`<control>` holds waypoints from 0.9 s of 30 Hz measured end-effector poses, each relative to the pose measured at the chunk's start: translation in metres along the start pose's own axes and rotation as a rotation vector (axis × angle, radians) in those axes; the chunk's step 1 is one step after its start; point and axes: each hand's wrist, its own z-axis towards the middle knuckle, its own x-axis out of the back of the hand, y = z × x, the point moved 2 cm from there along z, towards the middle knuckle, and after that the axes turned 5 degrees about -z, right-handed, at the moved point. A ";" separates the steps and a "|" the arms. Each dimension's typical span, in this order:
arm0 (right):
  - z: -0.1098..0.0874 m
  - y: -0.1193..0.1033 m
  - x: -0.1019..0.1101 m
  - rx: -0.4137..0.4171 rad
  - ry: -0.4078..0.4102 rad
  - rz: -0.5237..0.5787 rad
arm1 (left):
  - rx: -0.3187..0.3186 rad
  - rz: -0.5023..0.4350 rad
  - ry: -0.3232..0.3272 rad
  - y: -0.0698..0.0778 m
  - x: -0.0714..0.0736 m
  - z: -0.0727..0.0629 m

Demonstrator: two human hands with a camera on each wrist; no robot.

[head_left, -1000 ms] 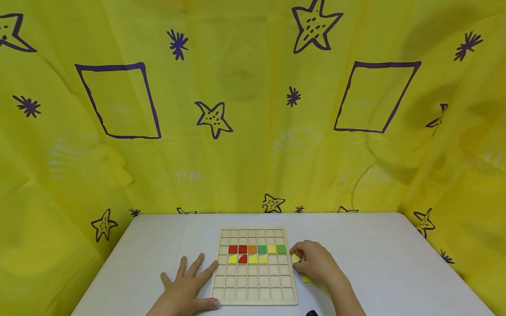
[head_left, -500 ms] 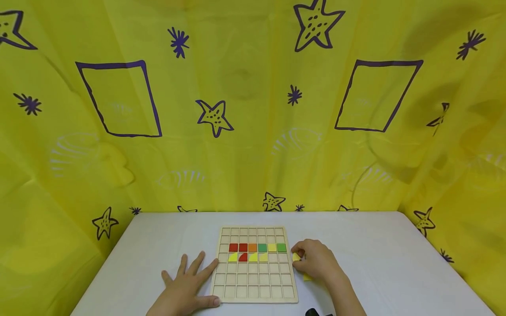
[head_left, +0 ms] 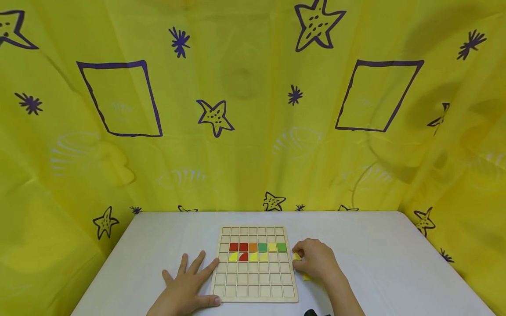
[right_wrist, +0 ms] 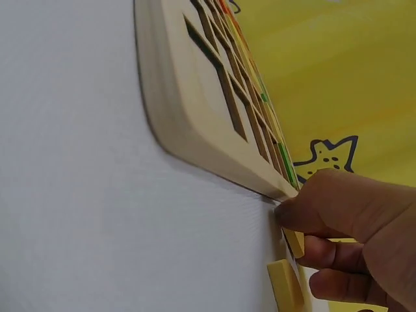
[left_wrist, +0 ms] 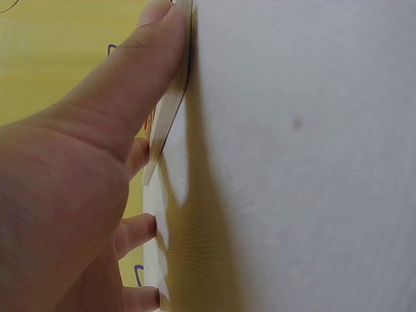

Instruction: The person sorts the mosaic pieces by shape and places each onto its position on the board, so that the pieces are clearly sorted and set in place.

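Note:
A wooden grid board point(head_left: 253, 290) lies flat on the white table, with colored tiles in two of its rows. My left hand point(head_left: 182, 287) is spread beside it on the left, the thumb point(left_wrist: 123, 81) and index fingertip touching the board's edge. Close by the right edge, my right hand point(head_left: 318, 261) pinches a small yellow tile point(head_left: 297, 256) between thumb and fingers. The right wrist view shows that tile point(right_wrist: 296, 244) partly hidden by the fingers. Another yellow tile point(head_left: 307, 277) lies on the table under this hand, nearer the front.
Red, orange, green and pale yellow squares fill one row, such as the green square point(head_left: 281, 247). Below them sit tiles with curved shapes, one being red point(head_left: 243, 256). A black object point(head_left: 311, 313) shows at the bottom edge. Yellow patterned cloth point(head_left: 245, 153) rises behind the table point(head_left: 356, 232).
The head view has shifted very slightly. Both hands keep almost the same places, and the right hand still pinches the yellow tile beside the board.

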 end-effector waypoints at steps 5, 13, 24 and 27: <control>-0.002 -0.001 0.001 -0.008 0.010 0.000 | 0.013 -0.002 -0.007 0.000 -0.001 0.001; 0.000 0.001 -0.001 0.046 -0.035 0.148 | 0.018 -0.001 -0.010 0.000 -0.001 0.001; -0.001 0.000 0.002 0.040 -0.039 0.199 | 0.020 0.008 -0.008 -0.001 -0.003 0.002; 0.000 0.000 0.002 0.006 -0.028 0.224 | 0.018 0.007 -0.008 -0.001 -0.003 0.003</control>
